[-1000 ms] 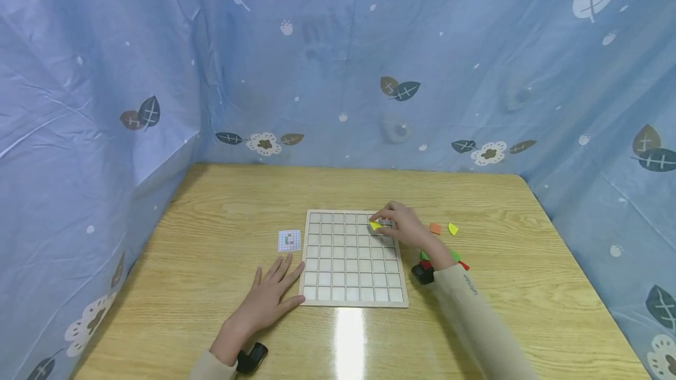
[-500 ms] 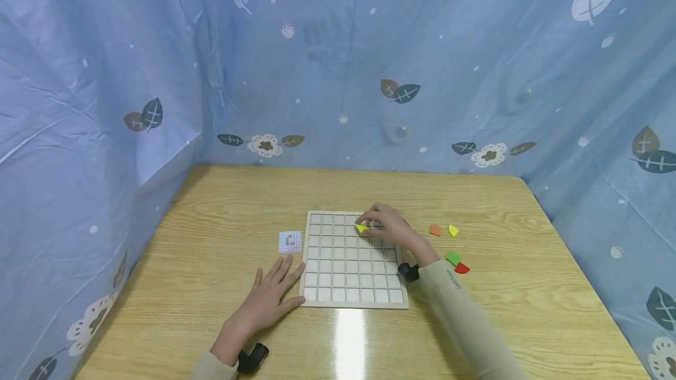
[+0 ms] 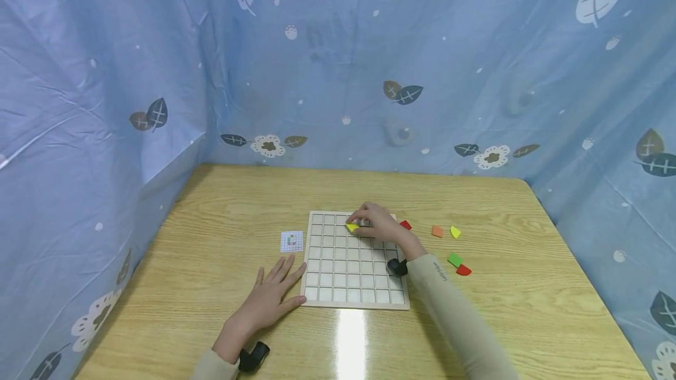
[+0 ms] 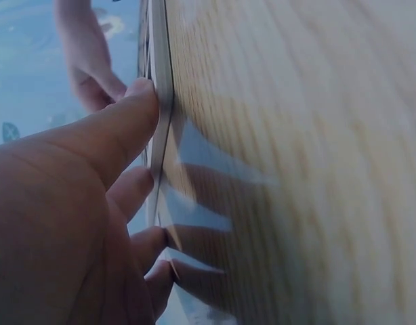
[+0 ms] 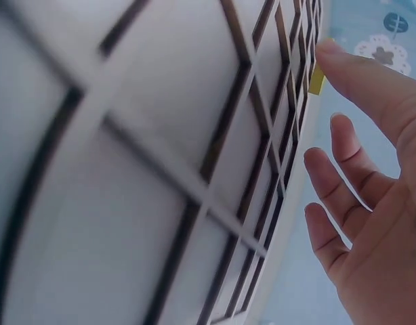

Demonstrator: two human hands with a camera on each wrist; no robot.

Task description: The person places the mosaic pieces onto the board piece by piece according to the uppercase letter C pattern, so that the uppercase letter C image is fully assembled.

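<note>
My right hand (image 3: 377,223) pinches a yellow quarter-round tile (image 3: 352,227) between thumb and fingertips, over the upper middle cells of a pale wooden grid board (image 3: 340,280). In the right wrist view a yellow edge of the tile (image 5: 317,80) shows at the thumb tip, close to the board's grid. Whether it touches the board, I cannot tell. Palm down, my left hand (image 3: 267,299) lies at the board's left side with fingers spread. Its thumb and a fingertip touch the board's edge, and the left wrist view shows the thumb (image 4: 120,132) against the rim.
A small printed card (image 3: 291,241) with a coloured grid pattern lies left of the board. To the right lie an orange tile (image 3: 437,231), a yellow tile (image 3: 455,232), a green tile (image 3: 455,260) and a red tile (image 3: 463,270). Another red piece (image 3: 405,225) shows beside the right wrist.
My right hand has moved left across the board's top rows, carrying the yellow tile. The red and green tiles on the right have come out from behind the arm. My left hand stays put.
</note>
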